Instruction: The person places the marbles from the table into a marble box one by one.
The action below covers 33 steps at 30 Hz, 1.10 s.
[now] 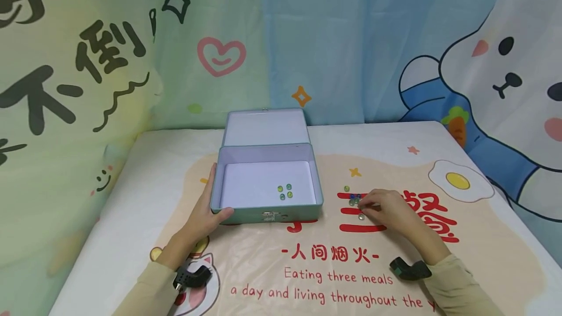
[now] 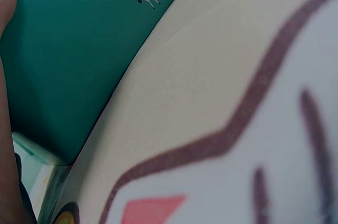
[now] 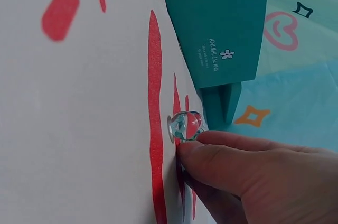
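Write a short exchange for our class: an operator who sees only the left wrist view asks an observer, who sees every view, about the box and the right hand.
Operator: I see the box's outside and the cloth. Is the lid open?

Observer: Yes, the head view shows it standing open at the box's far side.

Operator: Where is the right hand?

Observer: To the right of the box, with its fingertips at a clear glass marble; whether they pinch it, I can't tell.
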Motion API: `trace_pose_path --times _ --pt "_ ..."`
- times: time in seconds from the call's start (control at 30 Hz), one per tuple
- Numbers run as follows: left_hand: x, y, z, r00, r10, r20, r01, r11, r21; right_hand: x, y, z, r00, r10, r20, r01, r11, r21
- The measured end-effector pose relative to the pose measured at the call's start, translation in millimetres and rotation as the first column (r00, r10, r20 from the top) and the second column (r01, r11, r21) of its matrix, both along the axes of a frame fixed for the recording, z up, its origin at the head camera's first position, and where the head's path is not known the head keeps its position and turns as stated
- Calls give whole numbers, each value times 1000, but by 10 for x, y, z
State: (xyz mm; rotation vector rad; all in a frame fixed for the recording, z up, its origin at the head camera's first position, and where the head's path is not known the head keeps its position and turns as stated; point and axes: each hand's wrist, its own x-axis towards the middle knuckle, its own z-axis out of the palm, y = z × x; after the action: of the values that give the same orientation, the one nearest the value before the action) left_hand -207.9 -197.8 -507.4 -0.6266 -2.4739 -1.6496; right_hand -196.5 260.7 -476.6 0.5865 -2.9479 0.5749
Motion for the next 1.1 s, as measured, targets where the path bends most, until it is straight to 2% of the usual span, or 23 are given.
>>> trace_pose_path --times 0.73,1.1 --pt "19 7 1 1000 2 -6 -2 1000 9 -15 11 81 999 -13 43 17 997 -74" --pt "15 23 29 1000 -5 -8 5 1000 8 -28 -21 153 1000 -16 5 16 994 -105"
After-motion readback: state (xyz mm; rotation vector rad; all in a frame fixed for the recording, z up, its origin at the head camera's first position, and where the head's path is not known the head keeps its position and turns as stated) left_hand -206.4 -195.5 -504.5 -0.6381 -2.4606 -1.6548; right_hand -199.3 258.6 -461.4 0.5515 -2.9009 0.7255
